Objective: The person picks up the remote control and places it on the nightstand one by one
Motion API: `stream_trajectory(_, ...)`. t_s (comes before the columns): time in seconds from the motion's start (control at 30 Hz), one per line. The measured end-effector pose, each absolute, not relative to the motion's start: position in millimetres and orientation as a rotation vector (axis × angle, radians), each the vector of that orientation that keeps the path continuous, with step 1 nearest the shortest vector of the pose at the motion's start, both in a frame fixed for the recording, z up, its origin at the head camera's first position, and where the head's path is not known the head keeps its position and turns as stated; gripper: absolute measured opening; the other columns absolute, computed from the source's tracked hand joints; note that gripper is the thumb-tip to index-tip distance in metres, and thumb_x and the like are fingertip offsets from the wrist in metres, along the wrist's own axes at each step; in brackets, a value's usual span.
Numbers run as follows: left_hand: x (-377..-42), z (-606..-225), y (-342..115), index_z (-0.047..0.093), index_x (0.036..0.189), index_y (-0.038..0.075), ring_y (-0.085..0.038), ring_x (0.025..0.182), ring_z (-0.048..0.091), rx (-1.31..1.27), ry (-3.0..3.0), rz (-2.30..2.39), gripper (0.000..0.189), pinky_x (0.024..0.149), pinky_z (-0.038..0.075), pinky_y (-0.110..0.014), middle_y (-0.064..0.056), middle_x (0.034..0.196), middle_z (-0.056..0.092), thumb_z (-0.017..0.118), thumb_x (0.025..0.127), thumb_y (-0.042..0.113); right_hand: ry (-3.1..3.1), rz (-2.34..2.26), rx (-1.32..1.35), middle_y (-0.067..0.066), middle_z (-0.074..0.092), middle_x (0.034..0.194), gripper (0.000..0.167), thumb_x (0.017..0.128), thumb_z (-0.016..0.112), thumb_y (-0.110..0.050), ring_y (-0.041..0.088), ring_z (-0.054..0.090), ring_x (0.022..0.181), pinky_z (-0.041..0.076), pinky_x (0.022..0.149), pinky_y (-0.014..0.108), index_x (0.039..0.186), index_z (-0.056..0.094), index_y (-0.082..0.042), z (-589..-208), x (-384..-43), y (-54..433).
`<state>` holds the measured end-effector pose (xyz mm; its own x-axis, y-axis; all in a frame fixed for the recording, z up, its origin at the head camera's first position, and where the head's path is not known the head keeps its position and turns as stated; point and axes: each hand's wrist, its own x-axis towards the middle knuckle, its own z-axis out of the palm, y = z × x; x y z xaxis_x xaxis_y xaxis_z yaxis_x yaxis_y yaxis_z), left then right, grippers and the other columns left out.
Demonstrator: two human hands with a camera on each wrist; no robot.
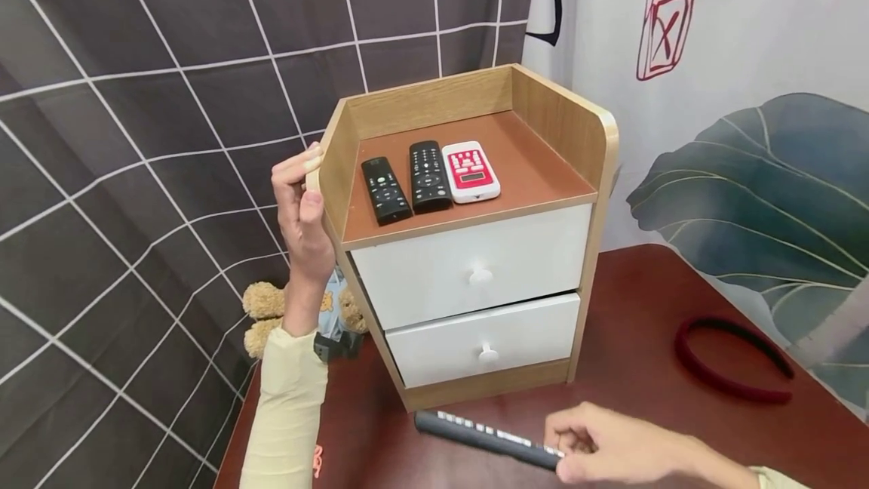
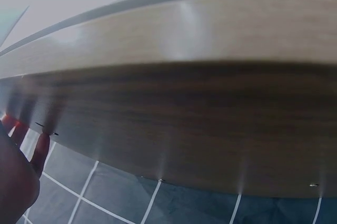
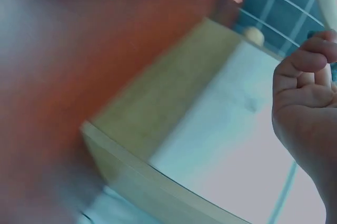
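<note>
A small wood-trimmed drawer cabinet (image 1: 468, 232) with two white drawers stands on the reddish-brown table. My left hand (image 1: 303, 217) grips the edge of its left side panel (image 1: 333, 164); in the left wrist view several fingers (image 2: 41, 150) touch that panel. Below the drawers, my right hand (image 1: 611, 444) holds one end of a long dark remote control (image 1: 485, 438) with pale buttons, tilted sideways. The right wrist view shows the curled right hand (image 3: 305, 103), with no remote discernible there. On the cabinet's top lie two black remotes (image 1: 387, 191) (image 1: 429, 176) and a white-and-red remote (image 1: 471, 172).
A dark red headband (image 1: 733, 361) lies on the table (image 1: 652, 308) at the right. Behind the left forearm sits a plush toy (image 1: 265, 308). A small pink item (image 1: 317, 461) is near the front left. Dark checked curtain (image 1: 170, 134) hangs at the left.
</note>
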<state>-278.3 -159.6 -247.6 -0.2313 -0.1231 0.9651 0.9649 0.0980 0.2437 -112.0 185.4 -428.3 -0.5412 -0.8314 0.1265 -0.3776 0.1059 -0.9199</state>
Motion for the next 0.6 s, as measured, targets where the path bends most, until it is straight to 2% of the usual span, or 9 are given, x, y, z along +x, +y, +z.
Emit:
stream_trajectory(0.07,-278.7,-246.1,-158.6,0.047,0.115,-0.014,-0.034,0.132,0.049,-0.919,-1.345,-1.348,0.052,0.117,0.036,-0.047,-0.006,0.127,0.054,0.045,0.094,0.034,1.986,-1.474,-1.277,0.004,0.042,0.067,0.010,0.091,0.059,-0.006,-0.012,0.041,0.069,0.035,0.049,0.012,0.095,0.060,-0.015,-414.0,-115.8,186.6)
stream_trajectory(0.2,-277.2,-247.8,-157.5,0.047,0.114,-0.015,-0.036,0.131,0.050,-0.916,-1.341,-1.354,0.054,0.117,0.037,-0.047,-0.005,0.126,0.054,0.046,0.094,0.035,1.874,-1.610,-1.362,0.009,0.047,0.067,0.019,0.087,0.051,0.003,-0.005,0.047,0.066,0.041,0.048,0.016,0.102,0.058,-0.007,-380.5,-122.2,191.4)
stream_trajectory(0.27,-276.9,-248.3,-157.6,0.047,0.113,-0.015,-0.035,0.131,0.050,-0.913,-1.336,-1.356,0.055,0.117,0.037,-0.046,-0.005,0.126,0.054,0.046,0.094,0.036,1.814,-1.676,-1.394,0.013,0.050,0.066,0.016,0.093,0.046,-0.002,0.005,0.049,0.059,0.042,0.044,0.021,0.105,0.056,-0.002,-362.7,-129.2,195.1)
stream_trajectory(0.33,-277.5,-247.2,-158.0,0.047,0.113,-0.015,-0.034,0.131,0.050,-0.907,-1.329,-1.356,0.055,0.117,0.037,-0.046,-0.005,0.126,0.054,0.046,0.093,0.036,1.791,-1.739,-1.395,0.017,0.053,0.065,0.021,0.098,0.044,-0.011,0.014,0.049,0.051,0.042,0.041,0.024,0.110,0.057,0.000,-345.0,-138.3,198.6)
stream_trajectory(0.4,-278.5,-246.2,-158.1,0.047,0.114,-0.015,-0.033,0.131,0.050,-0.904,-1.328,-1.357,0.055,0.117,0.037,-0.046,-0.005,0.126,0.054,0.046,0.093,0.036,1.799,-1.795,-1.392,0.018,0.054,0.066,0.034,0.103,0.043,-0.027,0.023,0.049,0.049,0.045,0.041,0.028,0.115,0.059,0.000,-329.0,-148.2,201.5)
stream_trajectory(0.47,-279.4,-245.6,-157.8,0.047,0.113,-0.015,-0.032,0.131,0.050,-0.901,-1.323,-1.362,0.054,0.117,0.037,-0.046,-0.004,0.126,0.054,0.046,0.093,0.035,1.847,-1.852,-1.353,0.017,0.054,0.064,0.040,0.103,0.043,-0.035,0.023,0.047,0.047,0.044,0.042,0.031,0.116,0.061,-0.001,-311.6,-155.7,202.6)
stream_trajectory(0.53,-279.8,-246.3,-157.5,0.047,0.113,-0.015,-0.031,0.131,0.051,-0.901,-1.322,-1.367,0.054,0.117,0.036,-0.046,-0.004,0.125,0.055,0.046,0.093,0.034,1.978,-1.887,-1.322,0.014,0.055,0.063,0.037,0.103,0.042,-0.032,0.022,0.047,0.047,0.042,0.044,0.033,0.111,0.064,-0.003,-292.3,-160.4,201.6)
stream_trajectory(0.6,-279.9,-246.4,-157.7,0.047,0.113,-0.015,-0.031,0.131,0.051,-0.902,-1.322,-1.366,0.053,0.117,0.036,-0.046,-0.004,0.125,0.055,0.046,0.093,0.034,2.224,-1.866,-1.229,0.010,0.054,0.061,0.027,0.103,0.042,-0.022,0.021,0.047,0.048,0.040,0.047,0.035,0.103,0.063,-0.005,-267.4,-160.8,198.2)
